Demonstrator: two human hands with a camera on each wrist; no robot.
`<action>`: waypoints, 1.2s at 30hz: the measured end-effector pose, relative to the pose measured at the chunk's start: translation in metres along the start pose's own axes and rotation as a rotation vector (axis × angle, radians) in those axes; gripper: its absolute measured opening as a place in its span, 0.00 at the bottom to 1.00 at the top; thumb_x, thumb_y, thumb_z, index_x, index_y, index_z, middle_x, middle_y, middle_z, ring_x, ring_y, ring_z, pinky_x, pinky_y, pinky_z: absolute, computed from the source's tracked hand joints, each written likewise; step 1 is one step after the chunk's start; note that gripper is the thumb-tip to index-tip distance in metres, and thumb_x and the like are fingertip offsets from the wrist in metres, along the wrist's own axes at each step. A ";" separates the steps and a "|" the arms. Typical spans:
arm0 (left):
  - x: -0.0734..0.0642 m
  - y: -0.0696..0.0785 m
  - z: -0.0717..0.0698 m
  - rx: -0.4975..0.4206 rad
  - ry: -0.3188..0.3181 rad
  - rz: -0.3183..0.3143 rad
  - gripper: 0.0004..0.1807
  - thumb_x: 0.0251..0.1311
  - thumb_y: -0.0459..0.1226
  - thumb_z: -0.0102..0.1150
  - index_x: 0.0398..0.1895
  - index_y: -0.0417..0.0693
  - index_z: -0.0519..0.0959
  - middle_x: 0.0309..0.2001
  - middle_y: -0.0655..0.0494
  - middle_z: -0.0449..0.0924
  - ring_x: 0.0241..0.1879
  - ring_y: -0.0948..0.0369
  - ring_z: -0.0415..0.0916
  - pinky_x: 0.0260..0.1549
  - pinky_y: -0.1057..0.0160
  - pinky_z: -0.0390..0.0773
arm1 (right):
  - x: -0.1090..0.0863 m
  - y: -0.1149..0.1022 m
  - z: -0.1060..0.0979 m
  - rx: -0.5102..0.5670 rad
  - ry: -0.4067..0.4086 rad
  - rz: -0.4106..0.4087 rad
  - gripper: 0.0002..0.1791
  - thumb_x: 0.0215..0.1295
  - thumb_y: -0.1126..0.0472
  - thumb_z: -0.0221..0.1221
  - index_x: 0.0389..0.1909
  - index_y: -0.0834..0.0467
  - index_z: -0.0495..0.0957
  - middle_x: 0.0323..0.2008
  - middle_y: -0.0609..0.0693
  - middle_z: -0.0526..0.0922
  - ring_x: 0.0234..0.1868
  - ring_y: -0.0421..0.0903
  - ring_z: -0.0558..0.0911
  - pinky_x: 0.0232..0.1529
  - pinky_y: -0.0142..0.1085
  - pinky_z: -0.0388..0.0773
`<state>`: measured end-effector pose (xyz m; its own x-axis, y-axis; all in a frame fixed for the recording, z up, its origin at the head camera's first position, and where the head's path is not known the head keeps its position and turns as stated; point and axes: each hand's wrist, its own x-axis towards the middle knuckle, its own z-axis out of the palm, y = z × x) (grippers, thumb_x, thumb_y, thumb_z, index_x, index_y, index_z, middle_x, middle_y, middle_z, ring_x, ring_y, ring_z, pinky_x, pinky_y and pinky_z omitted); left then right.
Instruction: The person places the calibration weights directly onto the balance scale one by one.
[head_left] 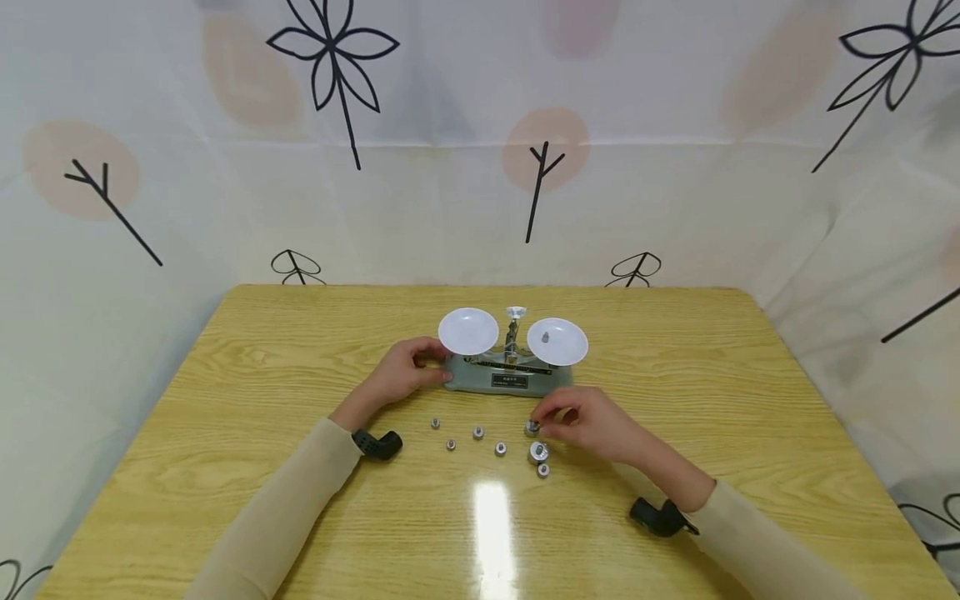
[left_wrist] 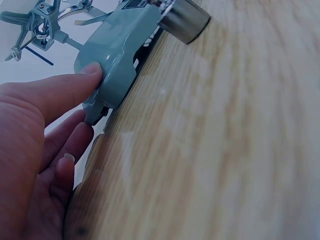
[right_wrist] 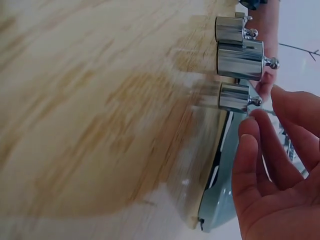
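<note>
A balance scale (head_left: pixel 510 381) with a grey-green base and two white pans stands on the table. My left hand (head_left: pixel 405 367) grips the left end of its base, the thumb on the near side and the index finger at the back. On the right pan (head_left: pixel 570 350) sits a small metal weight (head_left: pixel 546 337). In front of the base, my right hand (head_left: pixel 588 421) is spread around the top of a knobbed metal weight (head_left: pixel 532 428). In the right wrist view its thumb and fingertips stand apart, right beside that weight's knob (right_wrist: pixel 255 101).
Close in front of the right hand stand a larger weight (head_left: pixel 538 452) and a smaller weight (head_left: pixel 543 471). Several more small weights, among them a weight (head_left: pixel 478 433), are spread leftward across the wooden table (head_left: pixel 360 517). A patterned cloth (head_left: pixel 420 208) hangs behind.
</note>
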<state>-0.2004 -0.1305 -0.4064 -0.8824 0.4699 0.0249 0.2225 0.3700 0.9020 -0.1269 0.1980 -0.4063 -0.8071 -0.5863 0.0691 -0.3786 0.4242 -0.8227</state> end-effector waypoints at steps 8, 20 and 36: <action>-0.001 0.000 -0.001 -0.005 -0.002 0.003 0.20 0.58 0.29 0.68 0.53 0.30 0.79 0.52 0.38 0.80 0.55 0.42 0.75 0.49 0.54 0.72 | 0.005 0.003 0.003 -0.024 -0.052 0.012 0.12 0.61 0.68 0.67 0.45 0.55 0.86 0.44 0.45 0.85 0.42 0.44 0.81 0.42 0.36 0.79; 0.013 -0.041 0.004 0.007 0.011 -0.001 0.22 0.57 0.32 0.71 0.55 0.36 0.80 0.54 0.43 0.81 0.56 0.47 0.75 0.51 0.52 0.73 | 0.009 0.007 0.006 -0.006 -0.102 -0.010 0.12 0.63 0.70 0.65 0.46 0.57 0.85 0.44 0.47 0.85 0.43 0.44 0.81 0.41 0.35 0.78; 0.014 -0.042 0.002 0.039 0.014 0.012 0.20 0.56 0.37 0.73 0.52 0.46 0.83 0.50 0.55 0.83 0.52 0.57 0.77 0.48 0.56 0.74 | 0.012 0.006 0.006 -0.031 -0.107 0.021 0.12 0.61 0.70 0.67 0.43 0.56 0.86 0.43 0.46 0.85 0.42 0.46 0.81 0.41 0.35 0.77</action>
<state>-0.2210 -0.1380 -0.4445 -0.8854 0.4630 0.0416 0.2484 0.3955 0.8842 -0.1362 0.1898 -0.4141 -0.7626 -0.6468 -0.0098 -0.3776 0.4575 -0.8051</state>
